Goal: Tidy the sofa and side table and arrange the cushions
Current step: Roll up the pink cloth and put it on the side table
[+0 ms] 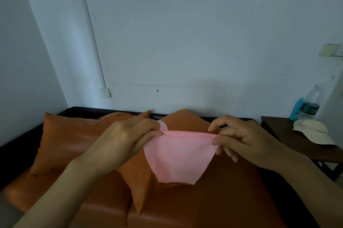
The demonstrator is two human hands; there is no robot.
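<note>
A pink cloth (176,159) hangs folded in the air above the orange sofa (222,205). My left hand (128,138) pinches its top left corner and my right hand (239,140) pinches its top right corner, with the upper edge stretched between them. Two orange cushions lean against the sofa's back: one cushion (70,140) at the left, the other cushion (141,181) in the middle, partly hidden behind the cloth and my hands.
A dark wooden side table (289,140) stands to the right of the sofa. On it lie a cream cap (311,131), a clear water bottle (311,103) and a blue packet (297,108). The wall behind carries a socket (105,92).
</note>
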